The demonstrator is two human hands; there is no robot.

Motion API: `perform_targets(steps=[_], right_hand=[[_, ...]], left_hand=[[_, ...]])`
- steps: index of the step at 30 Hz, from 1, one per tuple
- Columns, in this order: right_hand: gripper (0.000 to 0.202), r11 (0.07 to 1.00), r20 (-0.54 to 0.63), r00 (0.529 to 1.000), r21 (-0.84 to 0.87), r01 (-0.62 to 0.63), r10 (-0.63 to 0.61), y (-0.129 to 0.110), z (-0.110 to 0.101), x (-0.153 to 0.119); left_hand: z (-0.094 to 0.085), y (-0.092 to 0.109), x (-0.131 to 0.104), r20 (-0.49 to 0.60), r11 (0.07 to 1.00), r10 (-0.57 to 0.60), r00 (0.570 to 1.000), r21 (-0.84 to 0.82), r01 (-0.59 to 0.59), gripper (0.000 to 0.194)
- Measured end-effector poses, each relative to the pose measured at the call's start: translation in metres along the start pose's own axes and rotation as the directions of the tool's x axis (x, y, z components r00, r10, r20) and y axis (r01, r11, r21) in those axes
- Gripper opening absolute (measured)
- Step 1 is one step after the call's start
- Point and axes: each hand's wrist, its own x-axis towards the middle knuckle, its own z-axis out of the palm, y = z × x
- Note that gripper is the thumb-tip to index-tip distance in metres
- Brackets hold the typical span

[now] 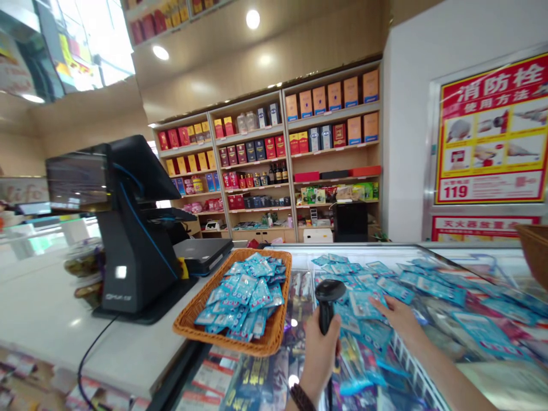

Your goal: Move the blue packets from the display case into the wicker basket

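Observation:
My left hand, with a dark band at its wrist, is closed around the handle of a black barcode scanner, held upright over a glass-topped case. To its right, my right hand has its thumb and fingers at the edge of a small blue packet, seemingly pinching it. Many similar blue packets lie spread around and beyond that hand. Left of the scanner, an orange-brown wicker basket holds a heap of blue packets.
A black point-of-sale terminal stands on the white counter at left, its cable hanging over the front. Beside it lies a flat dark device. Stocked shelves line the back wall. Another brown basket sits at far right.

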Motion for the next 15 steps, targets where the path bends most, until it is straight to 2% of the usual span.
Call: perform_targets(steps=[2,4,6,11,15], right_hand=[[0.064,0.975,-0.127,0.985,0.200,-0.094,0.121,-0.002,-0.004,-0.002],[0.067,0.922,-0.185,0.959,0.364,-0.136,0.214,-0.005,-0.005,-0.005],[0.067,0.904,-0.220,0.947,0.406,-0.130,0.235,-0.008,-0.003,-0.011],[0.059,0.981,-0.184,0.975,0.166,-0.096,0.126,-0.013,0.010,-0.026],[0.061,0.993,-0.181,0.978,0.074,-0.091,0.103,-0.012,0.014,-0.028]], left_hand=[[0.000,-0.001,0.000,-0.008,1.000,0.003,1.000,0.006,-0.003,0.090],[0.001,-0.002,-0.001,-0.011,1.000,0.004,1.000,0.012,-0.004,0.090],[0.002,-0.002,-0.002,0.010,1.000,-0.003,1.000,0.020,0.003,0.090],[0.004,0.000,-0.006,0.134,0.999,-0.026,0.991,0.043,0.020,0.086],[0.006,0.002,-0.009,0.153,0.998,-0.034,0.988,0.051,0.026,0.087]])
